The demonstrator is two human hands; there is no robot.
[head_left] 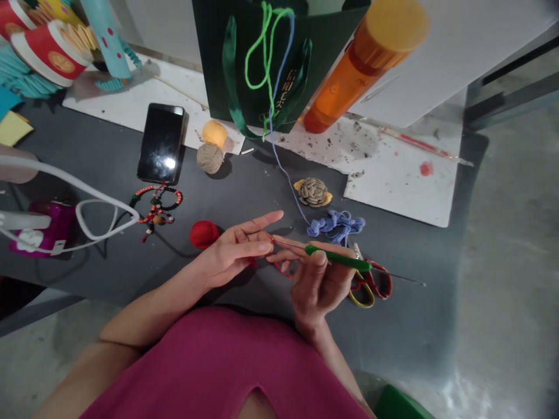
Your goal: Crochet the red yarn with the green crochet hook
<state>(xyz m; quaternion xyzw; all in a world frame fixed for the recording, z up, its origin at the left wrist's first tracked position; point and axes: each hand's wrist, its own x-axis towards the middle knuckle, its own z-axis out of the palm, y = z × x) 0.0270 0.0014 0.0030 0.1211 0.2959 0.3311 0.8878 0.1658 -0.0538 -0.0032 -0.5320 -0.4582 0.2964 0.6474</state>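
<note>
My right hand is closed around the green handle of a crochet hook; its thin metal shaft points left toward my other hand. Between thumb and fingers, my left hand pinches red yarn where the hook's tip meets it, and its index finger is stretched out. A strand of the yarn hangs below, between both hands. Just left of my left hand lies a red yarn ball. Scissors with red handles and a yellow-handled tool lie partly hidden behind my right hand.
Beyond my hands are a blue yarn bundle, a crocheted flower, small yarn balls and a black phone. A dark green bag and an orange tube stand behind. Left are a beaded bracelet and a white cable.
</note>
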